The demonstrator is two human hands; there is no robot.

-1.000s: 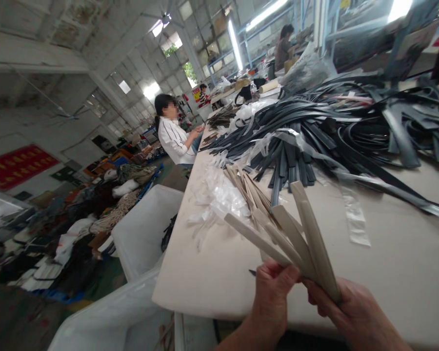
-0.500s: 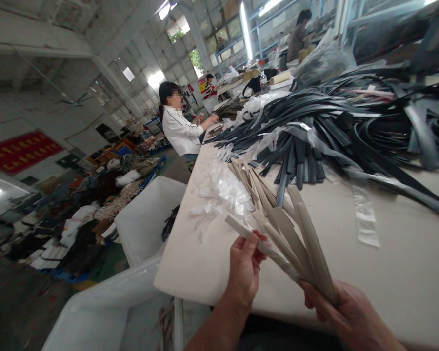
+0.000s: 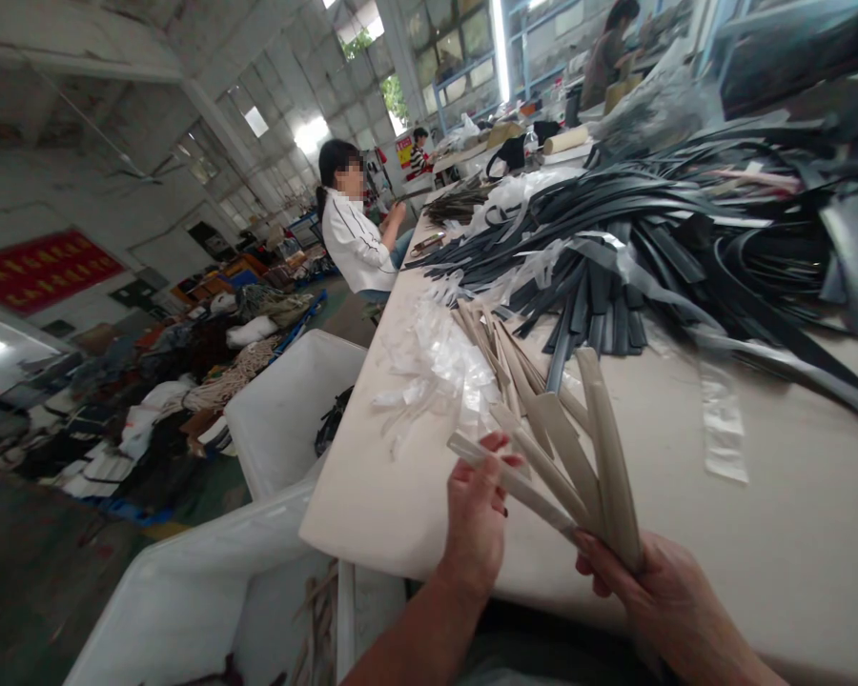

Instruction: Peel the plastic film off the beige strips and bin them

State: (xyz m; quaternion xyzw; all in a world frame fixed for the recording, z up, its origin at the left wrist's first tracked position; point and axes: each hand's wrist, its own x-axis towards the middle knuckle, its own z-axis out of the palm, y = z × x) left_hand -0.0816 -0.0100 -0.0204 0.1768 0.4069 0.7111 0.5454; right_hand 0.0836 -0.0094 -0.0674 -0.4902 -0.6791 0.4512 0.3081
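My left hand (image 3: 478,510) pinches one narrow beige strip (image 3: 525,494) near its far end, over the table's near part. Wrapped round the lower ends of several fanned beige strips (image 3: 604,448) is my right hand (image 3: 647,576), which also holds the near end of that narrow strip. Behind the hands, more beige strips (image 3: 500,357) lie on the table (image 3: 779,562), beside a heap of clear plastic film pieces (image 3: 447,357). A large pile of dark strips (image 3: 615,229) covers the table's back and right.
White bins (image 3: 178,581) stand left of the table, the nearer one with strips inside. A person in white (image 3: 357,229) sits at the table's far left edge. Two more people are farther back. A plastic film strip (image 3: 724,419) lies at the right.
The view has shifted slightly. My right hand and the fanned strips sit a little higher and further left. The seated person in white has leaned back, hands now lifted around a strip.
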